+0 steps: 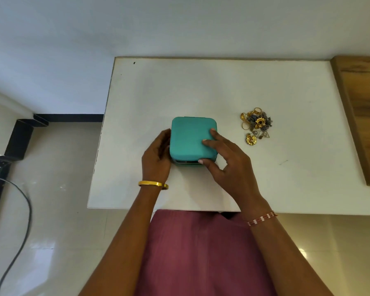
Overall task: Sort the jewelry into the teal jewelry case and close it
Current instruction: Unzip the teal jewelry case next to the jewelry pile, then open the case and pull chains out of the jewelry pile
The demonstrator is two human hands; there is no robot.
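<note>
both hands on the teal case, jewelry unsorted

the square teal jewelry case with rounded corners (191,138) sits at the centre of the frame on the white tabletop (286,174), its lid down. the left hand (157,155) cups its left side. the right hand (226,162) grips it, fingers on the lid, thumb at the front edge. the heap of gold and grey metal jewelry (257,124) lies well apart, to the right.
</note>
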